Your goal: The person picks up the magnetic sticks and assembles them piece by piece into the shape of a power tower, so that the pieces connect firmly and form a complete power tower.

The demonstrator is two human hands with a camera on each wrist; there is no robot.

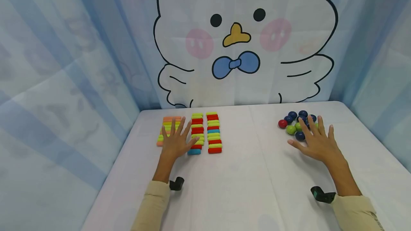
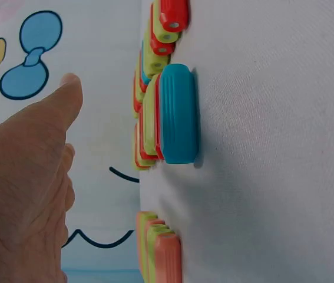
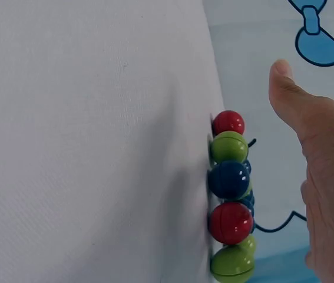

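My left hand (image 1: 174,145), fingers spread, hovers over small plastic bars standing in columns at the left of the table. It partly hides the orange and yellow-green column (image 1: 171,119) and reaches toward the middle column (image 1: 197,121) of red, yellow-green and blue bars. A ribbed blue bar (image 2: 178,115) is nearest in the left wrist view, apart from the hand. On the right, my right hand (image 1: 318,143) is spread above a cluster of glossy balls and hides some of them. A dark blue ball (image 1: 300,135), a green ball (image 1: 290,129) and a red ball (image 3: 231,223) show there.
A third column of bars (image 1: 213,127) lies right of the middle one. White cloth covers the table (image 1: 244,174). Behind its far edge hangs a curtain (image 1: 237,85) with a cartoon bird; blue-patterned curtains (image 1: 57,81) flank the sides.
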